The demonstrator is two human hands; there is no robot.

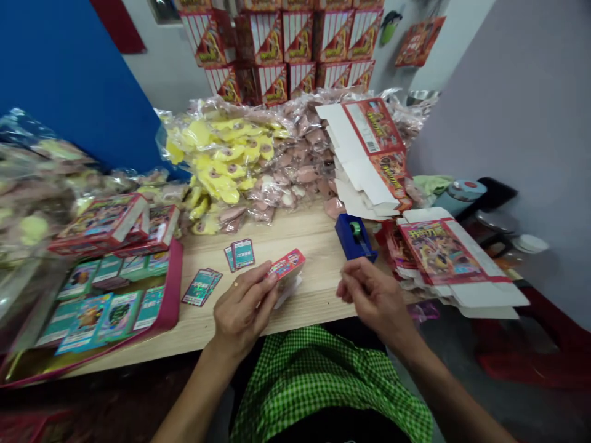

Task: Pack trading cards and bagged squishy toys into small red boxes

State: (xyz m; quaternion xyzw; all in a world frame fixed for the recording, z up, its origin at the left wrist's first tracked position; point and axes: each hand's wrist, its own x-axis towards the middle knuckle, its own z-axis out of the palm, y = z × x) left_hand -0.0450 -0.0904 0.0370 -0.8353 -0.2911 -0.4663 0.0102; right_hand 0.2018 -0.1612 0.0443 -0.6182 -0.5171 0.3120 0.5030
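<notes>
My left hand [242, 307] is closed on a small red box [287, 267], holding it just above the wooden table [305, 237] near its front edge. My right hand [369, 292] hovers to the right of the box with its fingers curled and pinched together; what they hold, if anything, I cannot make out. A blue tape dispenser [353, 237] stands just behind my right hand. Small teal cards [241, 253] lie on the table behind my left hand, and a second little stack of cards [201, 287] lies to its left.
A pink tray [172, 295] of teal card packs sits at the left, with closed red boxes [115, 223] behind it. Bags of yellow toys [226, 160] and pink toys [300, 166] fill the back. Flat unfolded cartons [438, 252] lie at the right; stacked boxes [286, 49] line the wall.
</notes>
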